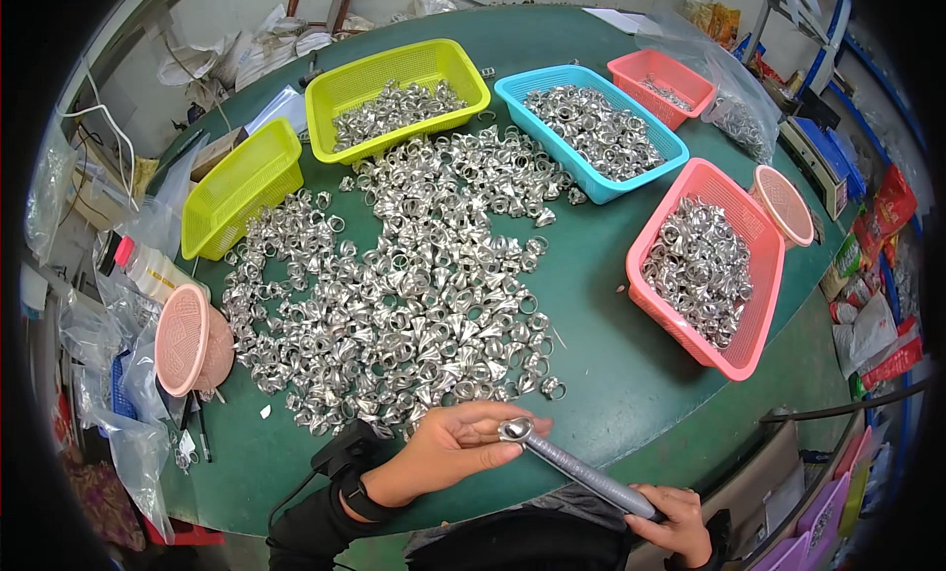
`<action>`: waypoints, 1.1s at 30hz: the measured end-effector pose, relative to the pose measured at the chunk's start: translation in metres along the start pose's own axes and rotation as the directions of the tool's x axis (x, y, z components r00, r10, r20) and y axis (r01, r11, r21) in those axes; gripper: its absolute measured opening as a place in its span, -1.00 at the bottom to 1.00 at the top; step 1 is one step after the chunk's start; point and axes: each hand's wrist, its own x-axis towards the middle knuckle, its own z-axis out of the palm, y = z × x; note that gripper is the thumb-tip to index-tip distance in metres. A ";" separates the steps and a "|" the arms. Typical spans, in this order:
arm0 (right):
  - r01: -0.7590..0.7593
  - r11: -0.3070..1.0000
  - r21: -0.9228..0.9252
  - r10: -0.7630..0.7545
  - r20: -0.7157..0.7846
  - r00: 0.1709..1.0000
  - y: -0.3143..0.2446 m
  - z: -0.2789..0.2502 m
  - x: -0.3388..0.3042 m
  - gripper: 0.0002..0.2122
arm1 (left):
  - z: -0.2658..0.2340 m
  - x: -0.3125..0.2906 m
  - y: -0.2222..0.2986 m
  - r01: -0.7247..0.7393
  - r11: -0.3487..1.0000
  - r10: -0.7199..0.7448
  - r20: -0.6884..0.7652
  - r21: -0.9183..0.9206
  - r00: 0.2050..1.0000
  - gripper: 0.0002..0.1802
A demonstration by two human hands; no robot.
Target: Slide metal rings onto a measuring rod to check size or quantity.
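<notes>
My right hand (680, 525) is wrapped round the thick lower end of a grey ring mandrel (591, 480), a tapered stick with fine marks along it. The stick slants up and left over the table's near edge. At its narrow tip is a silver metal ring (515, 430). My left hand (448, 453) reaches in from the left, its thumb against this ring and its fingers partly hidden behind. Just beyond lies a wide heap of similar silver rings (394, 305), spread over the green table (601, 344).
Rings fill a yellow-green basket (320, 118), a blue basket (588, 190) and a pink basket (641, 266). Another yellow-green basket (236, 192) tilts at left. A small pink basket (655, 64) stands far right. A round pink tub (182, 339) and a scale (818, 162) sit near the edges.
</notes>
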 end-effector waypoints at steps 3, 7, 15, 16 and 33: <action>0.068 0.992 -0.103 -0.062 0.055 0.997 -0.001 -0.005 0.000 -0.71 | -0.003 0.000 0.001 0.029 1.000 -0.029 0.016 0.001 0.999 -0.65; 0.074 0.989 -0.132 -0.053 0.163 0.985 -0.004 -0.004 0.006 -0.68 | -0.001 0.002 -0.001 -0.033 0.999 0.034 0.070 -0.013 0.997 -0.67; -0.130 0.960 0.249 0.101 0.127 0.987 -0.027 0.029 0.026 -0.70 | 0.006 0.011 -0.007 0.066 0.989 -0.077 0.082 0.132 0.994 -0.63; -0.126 0.962 0.243 0.098 0.123 0.988 -0.031 0.033 0.027 -0.70 | 0.005 0.014 -0.006 0.058 0.990 -0.070 0.087 0.132 0.994 -0.63; -0.278 0.834 0.476 0.218 0.177 0.960 -0.021 0.039 -0.001 -0.68 | -0.011 0.017 0.053 -0.218 0.870 0.446 -0.515 0.443 0.733 -0.82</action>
